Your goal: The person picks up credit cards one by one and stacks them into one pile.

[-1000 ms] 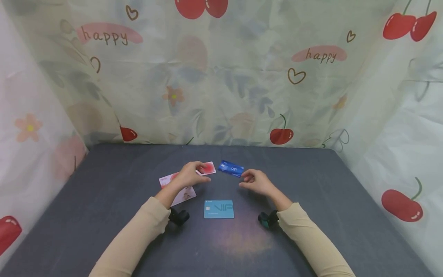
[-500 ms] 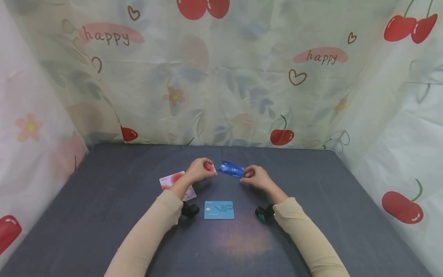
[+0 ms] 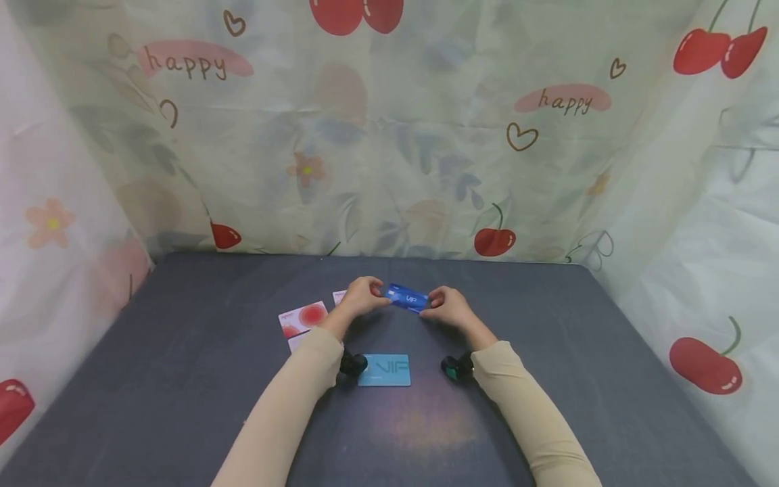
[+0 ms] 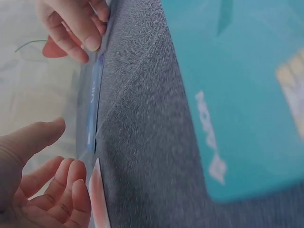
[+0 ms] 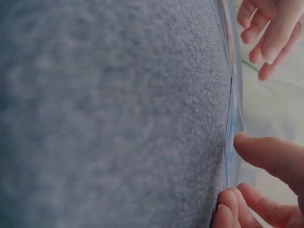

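Observation:
A dark blue card marked VIP lies on the dark table between both hands. My left hand hovers at its left end, thumb and fingers parted with nothing between them, as the left wrist view also shows. At the right end is my right hand; its fingertips are right by the card's edge, the thumb held apart from them. A pink-and-white card lies partly hidden behind the left hand. Nearer the body, a light blue VIP card lies flat, partly covered by the left wrist camera.
Left of the left forearm lie a pink card with a red circle and a pale card below it, partly hidden by the sleeve. A printed curtain stands behind the table and along its sides.
My left hand has moved right, from over the pink-and-white card to the blue card's left end. The right hand has shifted slightly and stays by its right end. The cards have not visibly moved.

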Demonstrator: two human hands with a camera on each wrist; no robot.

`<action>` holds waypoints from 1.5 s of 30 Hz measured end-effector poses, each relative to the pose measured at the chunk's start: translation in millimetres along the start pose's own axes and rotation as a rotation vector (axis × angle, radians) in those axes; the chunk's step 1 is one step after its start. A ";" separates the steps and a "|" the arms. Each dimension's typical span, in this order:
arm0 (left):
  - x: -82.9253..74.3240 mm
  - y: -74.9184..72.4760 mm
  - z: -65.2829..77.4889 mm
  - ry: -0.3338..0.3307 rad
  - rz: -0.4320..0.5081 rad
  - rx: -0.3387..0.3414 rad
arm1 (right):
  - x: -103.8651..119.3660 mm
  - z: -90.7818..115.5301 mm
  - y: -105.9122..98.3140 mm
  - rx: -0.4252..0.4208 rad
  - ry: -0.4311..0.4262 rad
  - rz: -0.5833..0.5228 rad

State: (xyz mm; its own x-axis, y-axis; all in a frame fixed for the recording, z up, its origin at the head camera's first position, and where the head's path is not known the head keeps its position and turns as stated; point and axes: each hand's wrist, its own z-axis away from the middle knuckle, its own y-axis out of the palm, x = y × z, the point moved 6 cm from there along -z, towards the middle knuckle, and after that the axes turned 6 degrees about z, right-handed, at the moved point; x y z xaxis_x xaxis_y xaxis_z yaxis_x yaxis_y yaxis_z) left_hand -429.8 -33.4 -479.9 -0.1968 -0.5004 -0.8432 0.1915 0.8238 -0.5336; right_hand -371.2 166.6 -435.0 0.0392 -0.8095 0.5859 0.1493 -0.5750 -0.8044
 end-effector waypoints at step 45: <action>-52.1 2.2 35.8 -0.278 -0.032 0.002 | 1.3 -6.7 6.1 -0.043 0.140 -0.073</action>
State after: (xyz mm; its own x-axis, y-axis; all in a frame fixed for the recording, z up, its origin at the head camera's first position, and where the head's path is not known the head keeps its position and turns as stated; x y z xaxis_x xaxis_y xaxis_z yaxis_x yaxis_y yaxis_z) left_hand -384.8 -15.1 -439.6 0.0685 -0.5802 -0.8116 0.1912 0.8060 -0.5601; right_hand -376.8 161.3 -439.8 -0.1089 -0.7721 0.6261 0.1045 -0.6352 -0.7652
